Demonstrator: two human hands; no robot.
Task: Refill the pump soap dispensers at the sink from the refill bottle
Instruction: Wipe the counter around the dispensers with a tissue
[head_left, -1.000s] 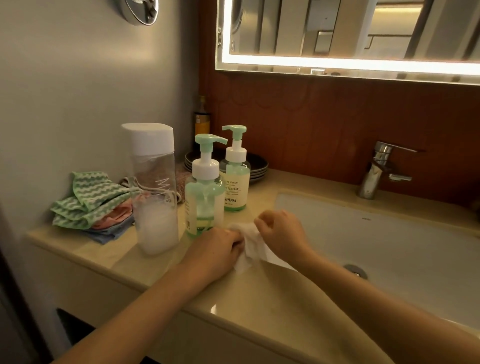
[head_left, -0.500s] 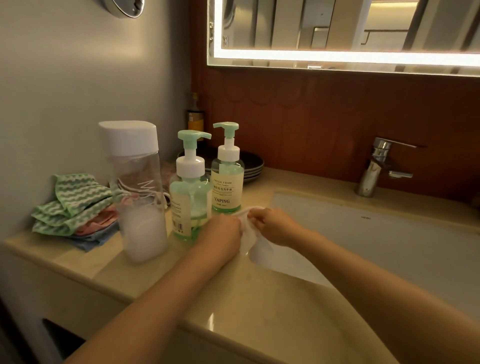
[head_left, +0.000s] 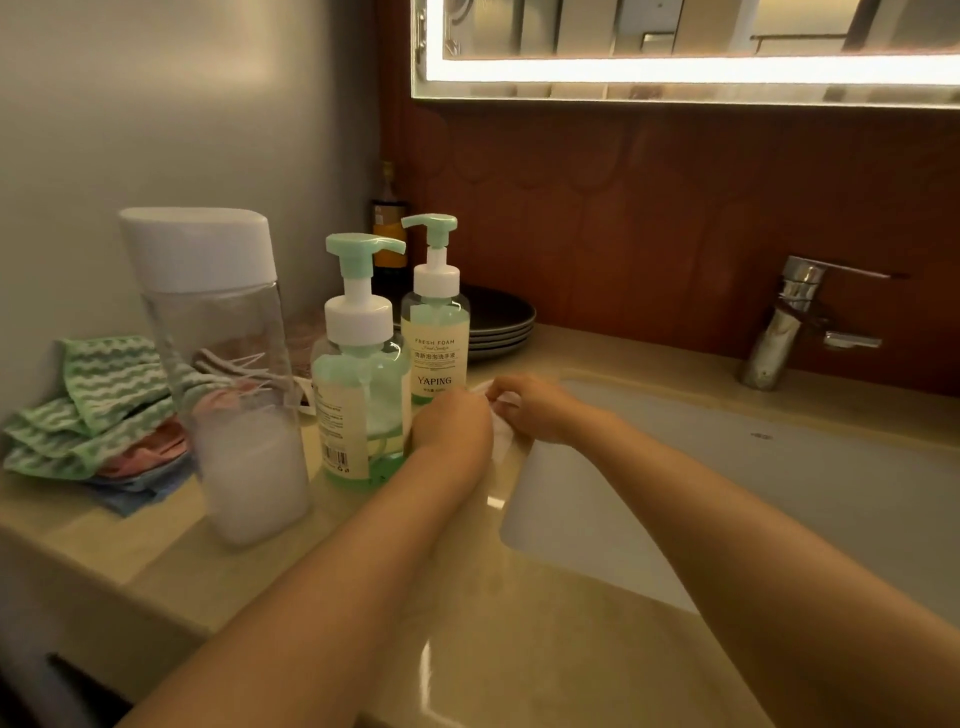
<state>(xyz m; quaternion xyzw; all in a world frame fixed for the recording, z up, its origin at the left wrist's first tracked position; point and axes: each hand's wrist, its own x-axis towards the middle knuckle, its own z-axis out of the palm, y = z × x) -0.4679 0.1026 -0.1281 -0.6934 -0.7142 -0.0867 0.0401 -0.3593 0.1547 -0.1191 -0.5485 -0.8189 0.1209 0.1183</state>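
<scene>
Two green pump soap dispensers stand on the beige counter: the near dispenser (head_left: 361, 384) and, behind it, the far dispenser (head_left: 435, 332) labelled YAPING. Left of them stands the tall clear refill bottle (head_left: 228, 374) with a white cap, whitish liquid low inside. My left hand (head_left: 453, 423) and my right hand (head_left: 530, 408) meet just in front of the dispensers, both gripping a crumpled white tissue (head_left: 501, 431) over the counter by the sink's left edge. Most of the tissue is hidden between the hands.
The white sink basin (head_left: 779, 493) fills the right side, with a chrome faucet (head_left: 789, 322) behind it. Folded green and pink cloths (head_left: 98, 410) lie at far left. Dark stacked plates (head_left: 501, 322) and a brown bottle (head_left: 388, 234) sit by the wall.
Both hands, holding the tissue, have moved away from me along the counter toward the base of the dispensers. The bottles have not moved.
</scene>
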